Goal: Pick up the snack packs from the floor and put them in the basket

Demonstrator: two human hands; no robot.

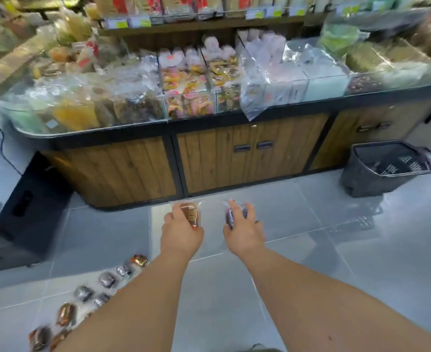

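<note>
View from a head-worn camera, looking down at a shop floor (336,250) of pale grey tiles, with two bare forearms reaching forward from the bottom edge. At far left a low black cabinet (31,199) stands on the floor. In the lower left corner a slanting row of snack packs (107,279), brown and silvery in clear wrappers, lies on the tiles just beside the left forearm, which hides part of the row. The left hand (181,228) is raised in the middle of the view, its fingers curled round a brown pack (190,212) that juts past the fingertips. Just to its right, apart from it, the right hand (243,229) grips a purple pack (230,215), thumb on one side and fingers wrapped over the other. Both hands are above bare tiles, near the foot of a long desk (209,158) with wooden doors and a black frame that runs across the whole view. Its top carries clear bins (191,97) heaped with bagged snacks, and a shelf (199,24) of more goods sits behind. At right, well apart from the hands, a dark mesh basket (361,181) with its handles down stands on the floor against the desk; it seems to hold something dark, though the blur leaves that unsure. Open tiles lie between the right hand and the basket.
</note>
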